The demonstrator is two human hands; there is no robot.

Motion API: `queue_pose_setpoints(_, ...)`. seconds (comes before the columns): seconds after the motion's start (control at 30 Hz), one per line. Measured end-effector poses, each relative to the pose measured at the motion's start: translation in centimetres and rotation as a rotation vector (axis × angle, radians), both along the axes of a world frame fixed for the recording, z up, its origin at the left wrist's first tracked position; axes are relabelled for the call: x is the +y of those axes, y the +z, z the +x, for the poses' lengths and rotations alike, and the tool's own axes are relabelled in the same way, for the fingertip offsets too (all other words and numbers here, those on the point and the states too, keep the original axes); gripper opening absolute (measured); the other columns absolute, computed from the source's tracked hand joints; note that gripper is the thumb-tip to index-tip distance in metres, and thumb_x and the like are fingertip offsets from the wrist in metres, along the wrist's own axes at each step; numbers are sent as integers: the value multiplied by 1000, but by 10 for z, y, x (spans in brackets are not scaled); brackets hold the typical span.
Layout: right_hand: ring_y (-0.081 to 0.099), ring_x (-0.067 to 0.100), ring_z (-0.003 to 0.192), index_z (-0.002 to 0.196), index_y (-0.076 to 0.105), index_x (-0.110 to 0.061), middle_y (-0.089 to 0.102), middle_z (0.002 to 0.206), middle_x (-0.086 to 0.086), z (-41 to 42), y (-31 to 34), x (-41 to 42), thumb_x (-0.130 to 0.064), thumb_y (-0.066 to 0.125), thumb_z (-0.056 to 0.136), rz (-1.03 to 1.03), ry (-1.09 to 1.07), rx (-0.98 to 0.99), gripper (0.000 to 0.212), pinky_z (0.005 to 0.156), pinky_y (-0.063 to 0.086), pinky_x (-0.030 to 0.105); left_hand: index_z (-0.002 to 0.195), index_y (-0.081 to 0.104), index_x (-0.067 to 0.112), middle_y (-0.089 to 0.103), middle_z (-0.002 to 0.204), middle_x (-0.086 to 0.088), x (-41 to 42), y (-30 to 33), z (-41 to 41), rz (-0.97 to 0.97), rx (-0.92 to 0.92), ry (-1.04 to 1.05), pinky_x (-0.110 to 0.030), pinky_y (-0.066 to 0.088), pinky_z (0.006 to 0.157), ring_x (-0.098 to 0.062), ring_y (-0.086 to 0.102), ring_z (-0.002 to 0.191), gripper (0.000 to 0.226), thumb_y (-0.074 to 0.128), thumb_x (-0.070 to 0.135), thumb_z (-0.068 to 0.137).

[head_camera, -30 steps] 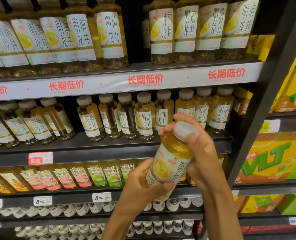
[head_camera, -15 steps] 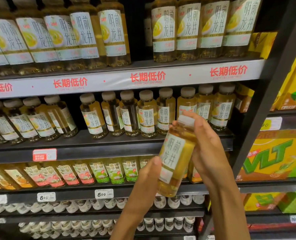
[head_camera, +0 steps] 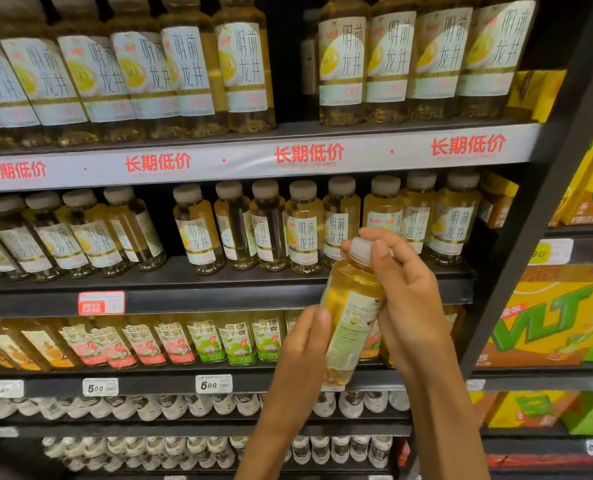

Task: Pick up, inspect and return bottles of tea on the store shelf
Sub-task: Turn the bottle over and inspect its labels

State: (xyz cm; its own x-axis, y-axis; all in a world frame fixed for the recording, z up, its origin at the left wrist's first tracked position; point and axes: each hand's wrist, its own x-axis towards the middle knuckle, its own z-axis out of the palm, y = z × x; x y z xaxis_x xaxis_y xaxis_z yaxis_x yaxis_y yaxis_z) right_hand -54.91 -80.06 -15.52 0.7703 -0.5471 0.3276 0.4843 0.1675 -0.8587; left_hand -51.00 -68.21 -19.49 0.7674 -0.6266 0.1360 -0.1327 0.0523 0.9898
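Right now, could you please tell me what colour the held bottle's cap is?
Pale grey-white cap, clearest in the head view.

Dark metal store shelving (head_camera: 218, 299), price strips (head_camera: 253, 161)

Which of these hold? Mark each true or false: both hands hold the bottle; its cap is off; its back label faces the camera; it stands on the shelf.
1. Both hands hold the bottle: true, the left hand and right hand grip the held bottle.
2. Its cap is off: false, the white cap is on.
3. Back label faces the camera: true.
4. It stands on the shelf: false, it is held in front of the middle shelf.
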Motion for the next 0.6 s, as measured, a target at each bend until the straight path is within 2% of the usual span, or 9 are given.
queue_pose_setpoints(0.1, 68, 17, 93, 98, 73, -27, 72, 102, 6, -2, 3, -3, -50, 59, 81, 14, 90, 15, 32, 77, 56, 26, 92, 72, 42, 75, 92, 13, 6, -1, 2, -30, 131, -40, -11, 52, 66, -2, 70, 86, 53, 29, 69, 78)
queue_pose_setpoints(0.2, 68, 24, 101, 108, 69, -21, 71, 106, 13, -1, 1, -5, -45, 57, 83, 85, 202, 6, 37, 83, 56, 32, 97, 75, 24, 74, 84, -9, 15, -7, 8, -38, 318, -177, -28, 55, 61, -21, 71, 71, 66, 28, 68, 86)
queue_pose_setpoints(0.3, 66, 29, 103, 114, 63, -13, 70, 102, 14, 2, -7, -4, -37, 50, 91, 169, 260, -25, 35, 93, 53, 42, 101, 74, 17, 72, 83, -17, 16, -11, 9, 23, 372, -238, -32, 55, 61, -27, 69, 69, 70, 29, 68, 86)
queue_pose_setpoints(0.37, 67, 26, 99, 108, 66, -16, 71, 98, 11, 2, -9, -3, -38, 54, 90, 155, 225, -17, 30, 88, 55, 38, 101, 74, 27, 75, 93, -10, 14, -13, 10, 79, 311, -144, -34, 55, 75, -21, 72, 83, 68, 28, 73, 81)
queue_pose_setpoints(0.43, 69, 22, 96, 101, 70, -23, 73, 98, 8, 1, -6, 0, -43, 63, 85, 70, 140, 17, 27, 79, 56, 29, 93, 73, 43, 74, 99, 11, 12, -9, 8, 108, 219, -52, -25, 50, 83, 0, 68, 91, 60, 29, 77, 71)
queue_pose_setpoints(0.5, 69, 19, 95, 99, 71, -27, 74, 100, 7, 2, -4, 4, -44, 64, 81, -8, 58, 39, 25, 77, 56, 26, 77, 67, 60, 67, 83, 35, 9, -3, 3, 126, 132, -2, -8, 45, 72, 21, 60, 80, 40, 29, 72, 71)
queue_pose_setpoints(0.53, 69, 18, 95, 99, 70, -28, 74, 101, 6, 2, -3, 6, -45, 64, 79, -14, 38, 38, 27, 79, 56, 27, 73, 63, 66, 63, 77, 42, 8, -1, 0, 134, 96, 10, -2, 42, 65, 25, 56, 75, 34, 29, 69, 73)
queue_pose_setpoints(0.57, 69, 19, 96, 99, 70, -29, 73, 102, 6, 2, -3, 7, -48, 64, 76, -16, 27, 40, 30, 81, 56, 28, 76, 64, 63, 64, 78, 39, 7, -1, -1, 114, 66, 20, 0, 42, 63, 22, 58, 75, 33, 30, 68, 75)
queue_pose_setpoints(0.6, 68, 19, 96, 99, 70, -30, 73, 103, 6, 3, -2, 8, -50, 64, 74, -19, 26, 45, 33, 81, 56, 29, 84, 67, 54, 68, 83, 30, 7, -4, 0, 76, 53, 41, -2, 44, 66, 14, 62, 79, 40, 32, 69, 74)
